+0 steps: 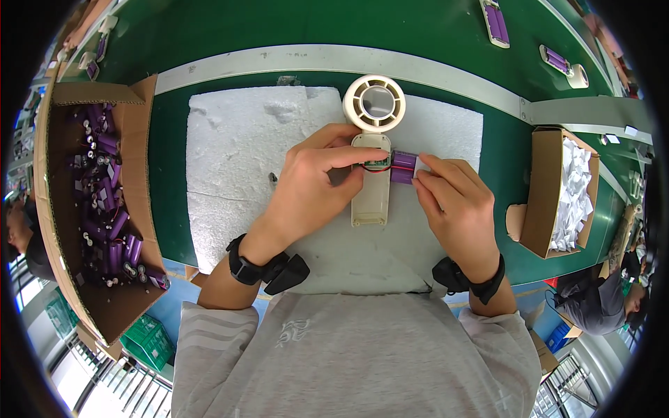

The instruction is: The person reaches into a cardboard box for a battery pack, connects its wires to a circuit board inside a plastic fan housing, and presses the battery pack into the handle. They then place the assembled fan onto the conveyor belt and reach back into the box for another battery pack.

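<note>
Nearest the camera, at six o'clock, see a grey shirt (348, 348). Beyond it, over a white foam sheet (233, 167), find a cream handheld-fan housing (370, 198), long axis twelve to six, fan head (354, 103) at twelve. Just beside it toward three o'clock, note a purple two-cell battery pack (402, 175), cells lying nine to three, crosswise to the housing, with a red wire (380, 169) reaching between. Gripped at its three-o'clock end by the fingertips of the right hand (456, 198), the nearer one. At nine o'clock, see the left hand (300, 182), index finger over a green circuit board (378, 162), thumb at the housing's edge; cannot tell whether gripping.
</note>
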`<state>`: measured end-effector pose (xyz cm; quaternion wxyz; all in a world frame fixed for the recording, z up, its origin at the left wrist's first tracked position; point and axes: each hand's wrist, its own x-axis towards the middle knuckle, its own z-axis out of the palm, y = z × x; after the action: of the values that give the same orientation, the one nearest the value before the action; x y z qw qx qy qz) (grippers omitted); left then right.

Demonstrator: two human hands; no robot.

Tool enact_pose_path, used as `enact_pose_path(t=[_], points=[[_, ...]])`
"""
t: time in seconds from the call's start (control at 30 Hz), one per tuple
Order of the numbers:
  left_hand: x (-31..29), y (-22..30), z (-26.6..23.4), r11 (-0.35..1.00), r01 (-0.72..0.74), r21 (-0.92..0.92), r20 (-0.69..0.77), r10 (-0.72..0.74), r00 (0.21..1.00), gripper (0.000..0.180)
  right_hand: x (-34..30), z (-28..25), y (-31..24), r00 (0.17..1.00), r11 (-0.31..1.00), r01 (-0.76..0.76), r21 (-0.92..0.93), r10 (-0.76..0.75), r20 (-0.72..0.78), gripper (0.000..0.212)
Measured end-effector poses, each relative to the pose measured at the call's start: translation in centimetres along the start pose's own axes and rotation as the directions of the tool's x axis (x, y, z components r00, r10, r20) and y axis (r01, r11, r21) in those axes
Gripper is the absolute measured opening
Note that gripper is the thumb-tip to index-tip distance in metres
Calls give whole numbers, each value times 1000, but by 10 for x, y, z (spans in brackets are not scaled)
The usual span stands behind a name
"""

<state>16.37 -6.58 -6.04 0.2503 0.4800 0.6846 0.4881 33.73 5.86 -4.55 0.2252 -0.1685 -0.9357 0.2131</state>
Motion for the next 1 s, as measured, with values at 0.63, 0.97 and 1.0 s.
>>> enact_pose_path(t=[0.63, 0.97, 1.0], points=[[-2, -1, -4, 999, -36, 8, 50, 35, 998, 37, 4, -7, -1, 997, 1000, 4, -14, -2, 82, 15], [-2, -2, -1, 999, -47, 24, 28, 46, 999, 38, 4, -4, -8, 997, 992, 38, -122, -29, 78, 12], [-2, -1, -1, 999, -47, 23, 29, 46, 999, 38, 3, -2, -9, 998, 990, 30, -140, -22, 61, 12]])
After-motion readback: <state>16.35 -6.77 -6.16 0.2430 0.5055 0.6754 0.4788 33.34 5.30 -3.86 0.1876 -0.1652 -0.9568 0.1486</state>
